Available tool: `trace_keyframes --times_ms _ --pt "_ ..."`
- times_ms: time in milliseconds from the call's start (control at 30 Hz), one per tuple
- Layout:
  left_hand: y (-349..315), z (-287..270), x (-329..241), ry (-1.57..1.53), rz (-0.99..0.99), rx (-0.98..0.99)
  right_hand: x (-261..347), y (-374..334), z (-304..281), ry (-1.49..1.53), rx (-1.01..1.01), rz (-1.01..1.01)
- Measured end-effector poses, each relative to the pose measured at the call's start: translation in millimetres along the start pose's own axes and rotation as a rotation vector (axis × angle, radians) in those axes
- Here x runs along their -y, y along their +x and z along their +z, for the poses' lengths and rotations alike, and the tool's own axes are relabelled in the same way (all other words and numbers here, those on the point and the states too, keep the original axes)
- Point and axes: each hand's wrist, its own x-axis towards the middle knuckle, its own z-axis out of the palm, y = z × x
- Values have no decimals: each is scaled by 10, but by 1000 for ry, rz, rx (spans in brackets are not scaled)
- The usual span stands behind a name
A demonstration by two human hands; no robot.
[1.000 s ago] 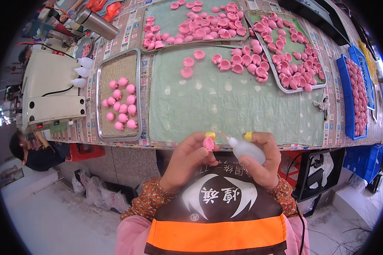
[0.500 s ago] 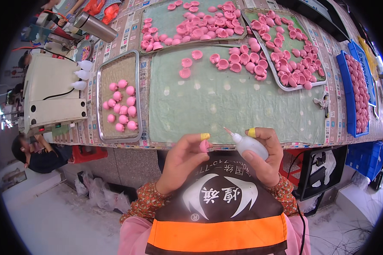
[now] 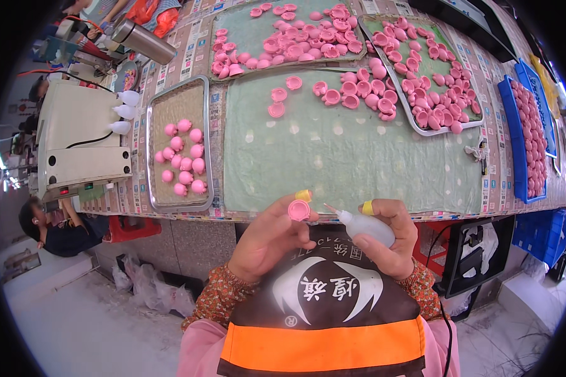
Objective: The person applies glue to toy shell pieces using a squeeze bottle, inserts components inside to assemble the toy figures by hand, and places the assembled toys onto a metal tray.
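Observation:
Between the fingers of my left hand is a hollow pink half-shell, its round open side facing up. My right hand grips a translucent white squeeze bottle. The bottle lies tilted, and its thin pinkish nozzle points left toward the half-shell, a short gap away from it. Yellow tape wraps a fingertip on each hand. Both hands are over the table's near edge. Beyond them, loose pink half-shells lie on the green dotted mat.
On the left stands a metal tray with several round pink pieces, beside a beige machine bearing white bottles. Trays of pink shells fill the back; a blue crate stands right. A steel flask lies back left. A person is at far left.
My left hand has turned the pink half-shell so its open side shows, with the lower fingers spread more. The squeeze bottle has shifted slightly left and its nozzle tip is lower.

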Motion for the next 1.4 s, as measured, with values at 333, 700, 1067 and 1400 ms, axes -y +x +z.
trace_keyframes --times_ms 333,700,1067,1400 --pt "11 -29 45 -61 -19 -16 6 -14 -20 -143 118 -38" --pt "-10 16 55 158 31 -54 95 104 71 -273 146 -214" --pt "-22 49 34 287 44 -71 100 97 77 -257 138 -159" --pt "-8 48 32 256 85 -54 58 82 47 -315 89 -142"
